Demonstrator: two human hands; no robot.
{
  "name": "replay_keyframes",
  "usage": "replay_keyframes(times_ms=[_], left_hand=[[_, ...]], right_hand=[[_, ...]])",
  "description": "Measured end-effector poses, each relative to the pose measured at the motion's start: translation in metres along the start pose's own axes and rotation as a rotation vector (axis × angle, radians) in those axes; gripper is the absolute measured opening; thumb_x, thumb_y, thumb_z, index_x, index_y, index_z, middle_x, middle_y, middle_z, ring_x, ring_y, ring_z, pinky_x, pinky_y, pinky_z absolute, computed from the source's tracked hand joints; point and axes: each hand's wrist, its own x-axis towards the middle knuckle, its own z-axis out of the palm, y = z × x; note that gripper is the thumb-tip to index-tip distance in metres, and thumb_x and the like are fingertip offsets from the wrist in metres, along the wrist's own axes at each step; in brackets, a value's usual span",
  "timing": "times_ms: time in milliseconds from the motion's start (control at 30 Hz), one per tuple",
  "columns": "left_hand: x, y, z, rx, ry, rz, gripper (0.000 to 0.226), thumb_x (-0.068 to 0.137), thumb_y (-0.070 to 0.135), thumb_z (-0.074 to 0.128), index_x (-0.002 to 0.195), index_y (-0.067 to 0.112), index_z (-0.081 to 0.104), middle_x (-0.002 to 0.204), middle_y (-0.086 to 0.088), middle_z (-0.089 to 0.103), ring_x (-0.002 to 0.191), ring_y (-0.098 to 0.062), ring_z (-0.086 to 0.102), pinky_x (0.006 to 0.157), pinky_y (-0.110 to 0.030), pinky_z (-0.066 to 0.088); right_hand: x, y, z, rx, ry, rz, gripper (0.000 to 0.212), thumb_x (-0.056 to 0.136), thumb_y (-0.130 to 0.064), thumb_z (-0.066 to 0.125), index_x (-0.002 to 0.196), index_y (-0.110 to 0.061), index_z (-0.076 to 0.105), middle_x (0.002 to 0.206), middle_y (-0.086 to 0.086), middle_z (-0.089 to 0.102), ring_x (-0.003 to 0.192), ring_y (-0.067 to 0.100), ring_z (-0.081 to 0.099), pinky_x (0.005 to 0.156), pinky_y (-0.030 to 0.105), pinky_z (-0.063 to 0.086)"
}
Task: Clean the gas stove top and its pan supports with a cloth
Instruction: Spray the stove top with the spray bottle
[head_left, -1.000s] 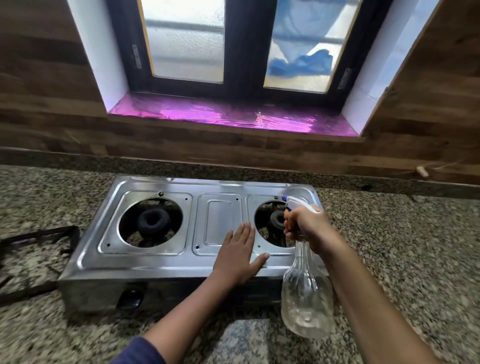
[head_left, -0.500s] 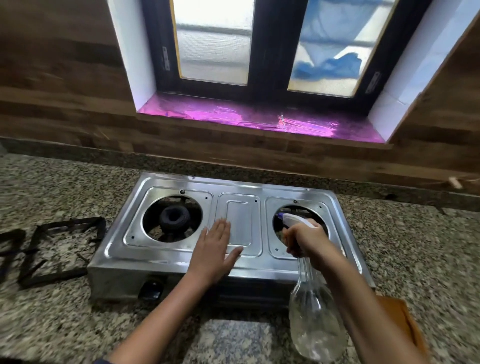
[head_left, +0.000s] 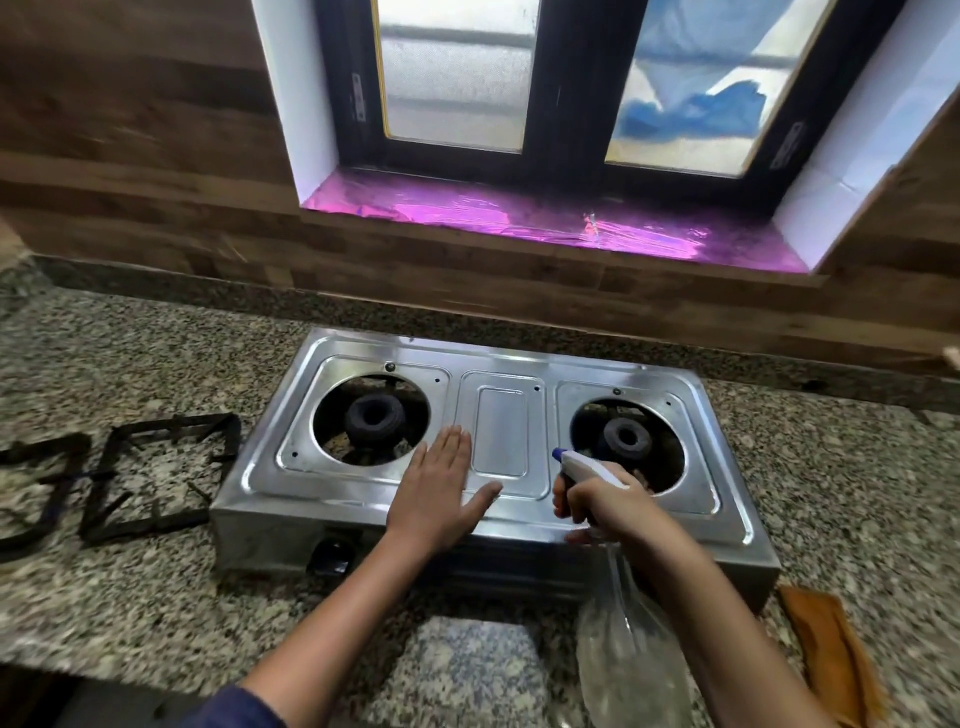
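Note:
A steel two-burner gas stove (head_left: 498, 358) sits on the granite counter with both burners bare. My left hand (head_left: 441, 493) lies flat, fingers straight, on the stove top between the left burner and the middle panel. My right hand (head_left: 602, 501) grips the trigger head of a clear spray bottle (head_left: 628, 654), its white and blue nozzle pointing left over the stove's front edge. Two black pan supports (head_left: 161, 475) lie on the counter left of the stove. An orange-brown cloth (head_left: 831, 654) lies on the counter at the stove's front right corner.
The granite counter (head_left: 841, 493) runs left and right of the stove. A wood-panelled wall and a window with a pink foil-lined sill (head_left: 545, 218) stand behind it. The counter's front edge drops away at the bottom left.
The view has swung right and down, so the stove now sits more central. My left hand has slid left along the stove top. The spray bottle has stayed over the front right of the stove.

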Motion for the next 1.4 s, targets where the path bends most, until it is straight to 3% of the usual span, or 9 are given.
replay_keyframes(times_ms=[133, 233, 433, 567, 733, 867, 1100, 1200, 1400], left_hand=[[-0.001, -0.001, 0.000, -0.004, -0.001, 0.009, 0.098, 0.079, 0.076, 0.004, 0.155, 0.013, 0.008, 0.163, -0.003, 0.002, 0.150, -0.013, -0.004, 0.119, -0.033, -0.005], [-0.001, -0.001, 0.000, 0.003, -0.012, 0.013, 0.101, 0.077, 0.077, 0.001, 0.155, 0.013, 0.007, 0.163, -0.004, 0.001, 0.150, -0.013, -0.005, 0.120, -0.034, -0.004], [0.001, -0.003, 0.003, 0.004, -0.016, 0.019, 0.102, 0.077, 0.077, 0.002, 0.155, 0.012, 0.006, 0.163, -0.004, 0.001, 0.150, -0.014, -0.004, 0.122, -0.036, -0.001], [0.000, -0.004, 0.003, 0.003, -0.016, 0.026, 0.102, 0.077, 0.077, 0.003, 0.155, 0.012, 0.006, 0.163, -0.004, 0.003, 0.150, -0.014, -0.003, 0.121, -0.036, -0.002], [-0.001, -0.005, 0.003, 0.002, -0.017, 0.043, 0.100, 0.079, 0.076, 0.003, 0.155, 0.011, 0.006, 0.163, -0.005, 0.004, 0.150, -0.015, -0.002, 0.121, -0.037, -0.001], [-0.001, -0.005, 0.003, 0.012, -0.022, 0.046, 0.100, 0.079, 0.076, 0.001, 0.155, 0.010, 0.005, 0.163, -0.007, 0.004, 0.150, -0.017, -0.002, 0.122, -0.039, 0.001], [0.001, 0.010, 0.004, 0.033, -0.044, 0.082, 0.084, 0.094, 0.066, 0.014, 0.155, 0.008, 0.005, 0.163, -0.010, 0.003, 0.150, -0.020, -0.001, 0.121, -0.040, 0.002], [0.001, 0.040, 0.010, 0.000, -0.073, 0.168, 0.091, 0.087, 0.070, 0.006, 0.155, 0.009, 0.007, 0.163, -0.009, 0.004, 0.150, -0.021, 0.000, 0.121, -0.040, 0.003], [0.007, 0.137, 0.037, 0.007, -0.108, 0.490, 0.076, 0.098, 0.059, 0.023, 0.155, 0.011, 0.009, 0.163, -0.006, 0.003, 0.150, -0.020, -0.001, 0.121, -0.040, 0.004]], right_hand=[[-0.003, 0.012, 0.006, 0.116, 0.012, 0.017, 0.022, 0.050, -0.003, 0.046, 0.070, -0.008, 0.052, 0.057, 0.008, 0.033, 0.045, 0.017, 0.031, 0.042, 0.018, 0.025], [-0.003, 0.024, 0.003, 0.084, -0.033, 0.018, 0.042, 0.052, -0.001, 0.046, 0.089, -0.009, 0.065, 0.061, 0.011, 0.043, 0.052, 0.022, 0.043, 0.044, 0.024, 0.038], [-0.017, 0.028, 0.007, -0.003, -0.021, 0.027, 0.013, 0.047, 0.000, 0.047, 0.055, -0.011, 0.049, 0.060, 0.014, 0.038, 0.045, 0.019, 0.036, 0.042, 0.020, 0.026], [-0.026, 0.035, 0.004, -0.073, -0.027, 0.028, 0.015, 0.058, 0.000, 0.048, 0.069, -0.006, 0.057, 0.066, 0.014, 0.052, 0.055, 0.020, 0.049, 0.049, 0.028, 0.046], [-0.021, 0.058, -0.008, -0.045, 0.141, 0.059, 0.049, 0.053, -0.007, 0.048, 0.093, -0.023, 0.071, 0.062, 0.006, 0.046, 0.050, 0.018, 0.039, 0.044, 0.023, 0.029], [-0.026, 0.063, -0.022, -0.073, 0.257, 0.057, 0.022, 0.060, -0.007, 0.050, 0.078, -0.008, 0.063, 0.069, 0.010, 0.056, 0.064, 0.022, 0.053, 0.049, 0.028, 0.048], [-0.042, 0.075, -0.050, -0.038, 0.374, 0.062, 0.017, 0.066, -0.014, 0.049, 0.049, -0.018, 0.048, 0.052, 0.008, 0.045, 0.044, 0.020, 0.041, 0.044, 0.022, 0.033], [-0.046, 0.082, -0.063, 0.028, 0.406, 0.062, 0.015, 0.064, -0.003, 0.048, 0.059, -0.014, 0.057, 0.061, 0.008, 0.052, 0.056, 0.020, 0.050, 0.048, 0.027, 0.048], [-0.062, 0.101, -0.111, 0.139, 0.599, 0.046, 0.017, 0.063, -0.004, 0.049, 0.051, -0.014, 0.056, 0.056, 0.011, 0.050, 0.046, 0.020, 0.045, 0.043, 0.023, 0.035]])
